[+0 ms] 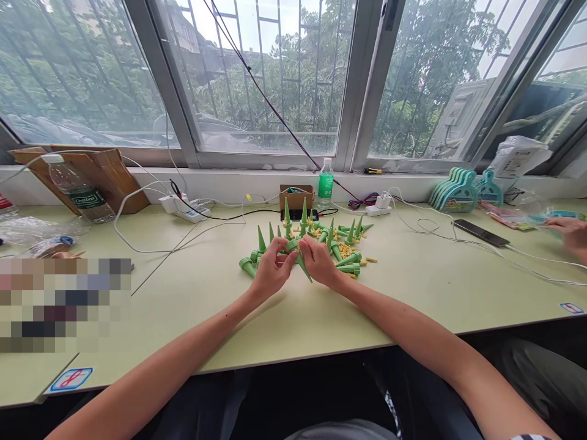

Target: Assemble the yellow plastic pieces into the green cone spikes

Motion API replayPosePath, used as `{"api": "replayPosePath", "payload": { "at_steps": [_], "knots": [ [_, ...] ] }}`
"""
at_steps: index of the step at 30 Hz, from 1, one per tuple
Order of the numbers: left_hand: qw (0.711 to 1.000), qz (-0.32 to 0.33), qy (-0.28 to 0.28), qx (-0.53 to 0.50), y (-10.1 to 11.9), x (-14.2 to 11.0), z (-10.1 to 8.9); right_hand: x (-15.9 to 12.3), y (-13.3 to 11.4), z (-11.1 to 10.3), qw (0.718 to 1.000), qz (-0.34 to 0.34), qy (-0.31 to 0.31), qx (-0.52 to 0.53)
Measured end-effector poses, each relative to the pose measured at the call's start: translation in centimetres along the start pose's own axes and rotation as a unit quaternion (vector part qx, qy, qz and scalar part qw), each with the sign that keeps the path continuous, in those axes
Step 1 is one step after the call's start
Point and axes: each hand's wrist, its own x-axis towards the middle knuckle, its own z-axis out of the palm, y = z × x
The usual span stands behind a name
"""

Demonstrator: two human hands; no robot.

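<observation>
Both hands meet over the pile at the middle of the table. My left hand (275,264) grips the wide ribbed end of a green plastic spike (302,266), whose pointed end slants down to the right. My right hand (317,260) is closed at the same ribbed end, fingers pinched together; whether a small part sits in the pinch is hidden. Around and behind the hands are several more green spikes (351,258), some upright on their caps and others on their sides. Small yellow pieces (347,249) lie scattered among them.
Behind the pile stand a small cardboard box (297,198), a dark phone (299,215) and a green-labelled bottle (325,183). White cables (183,244) cross the table (192,330). At right are a phone (480,233), teal hangers (454,190) and another person's hand (571,233).
</observation>
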Motion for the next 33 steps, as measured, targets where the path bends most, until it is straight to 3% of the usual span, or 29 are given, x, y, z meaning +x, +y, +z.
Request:
{"api": "replayPosePath", "payload": {
  "at_steps": [10,21,33],
  "knots": [
    [0.997,0.017,0.004,0.077,0.75,-0.26,0.03,-0.05,-0.12,-0.06,1.0,-0.001,-0.004,-0.013],
    [0.984,0.099,0.034,0.143,0.92,-0.3,0.27,0.1,-0.42,0.01,1.0,-0.003,0.015,-0.006],
    [0.981,0.109,0.045,0.156,0.86,-0.22,0.34,-0.07,-0.43,0.18,1.0,0.016,0.012,0.004]
  ]
}}
